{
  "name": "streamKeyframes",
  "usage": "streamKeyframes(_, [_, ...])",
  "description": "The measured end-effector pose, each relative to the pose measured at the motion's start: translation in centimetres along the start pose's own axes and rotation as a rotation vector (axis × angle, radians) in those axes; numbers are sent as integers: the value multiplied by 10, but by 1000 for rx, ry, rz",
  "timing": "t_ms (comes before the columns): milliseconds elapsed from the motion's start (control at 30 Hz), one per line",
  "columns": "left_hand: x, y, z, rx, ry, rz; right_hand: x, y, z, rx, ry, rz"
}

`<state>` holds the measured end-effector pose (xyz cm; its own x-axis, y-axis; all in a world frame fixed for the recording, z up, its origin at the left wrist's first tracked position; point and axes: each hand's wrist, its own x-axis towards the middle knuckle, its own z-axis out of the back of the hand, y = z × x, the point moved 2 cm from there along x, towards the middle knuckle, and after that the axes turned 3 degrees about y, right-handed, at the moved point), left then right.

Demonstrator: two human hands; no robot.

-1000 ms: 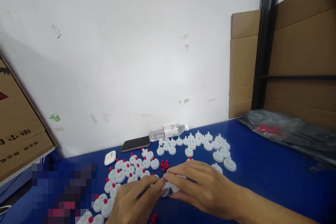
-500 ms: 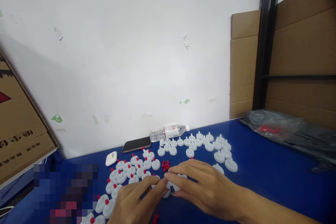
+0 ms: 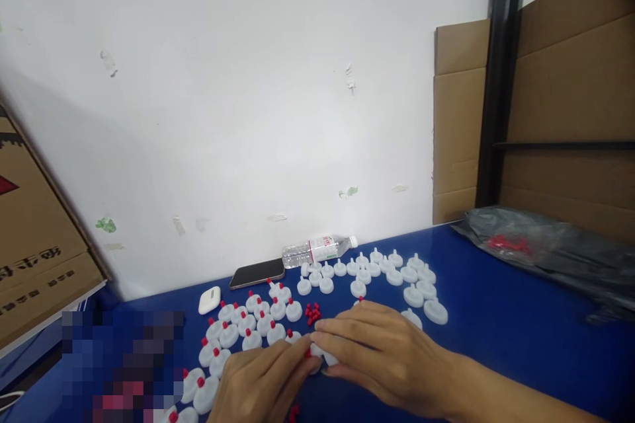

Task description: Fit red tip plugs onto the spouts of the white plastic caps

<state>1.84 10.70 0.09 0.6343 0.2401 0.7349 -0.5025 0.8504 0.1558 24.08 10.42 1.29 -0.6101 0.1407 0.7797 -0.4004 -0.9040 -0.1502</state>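
Note:
My left hand [image 3: 268, 377] and my right hand [image 3: 384, 357] meet at the front middle of the blue table, fingertips nearly touching. A small red tip [image 3: 308, 353] shows at the pinched fingers of my left hand. My right hand's fingers are closed around a white round lid with a nozzle [image 3: 330, 359], mostly covered by the fingers. Left of the hands, several white lids [image 3: 252, 340] wear red tips on their nozzles. Beyond my right hand stand several white lids with bare nozzles [image 3: 395, 276]. A small pile of loose red tips [image 3: 313, 312] lies just past my fingertips.
Along the wall lie a clear plastic bottle [image 3: 317, 250], a phone [image 3: 256, 273] and a white earbud case [image 3: 210, 300]. A grey plastic bag [image 3: 546, 238] with red pieces rests at the right. Cardboard [image 3: 40, 231] stands at the left. More red tips [image 3: 294, 413] lie near the front edge.
My left fingers have shifted slightly and closed in toward the right hand, and a red tip now shows at them. The right hand stays nearly in place.

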Motion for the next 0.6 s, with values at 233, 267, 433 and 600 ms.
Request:
streamKeyframes(233, [-4,1,-7,99,112,-8,-3,4,-2,29,19,-42])
streamKeyframes(267, [-6,1,-9,110,122,-17,-3,5,-3,46,22,-42])
streamKeyframes(433, [-11,0,-12,71,105,-36,-4,11,-4,98,-10,-50])
streamKeyframes(600, [-12,-4,-12,-101,169,54,-1,16,0,43,-61,8])
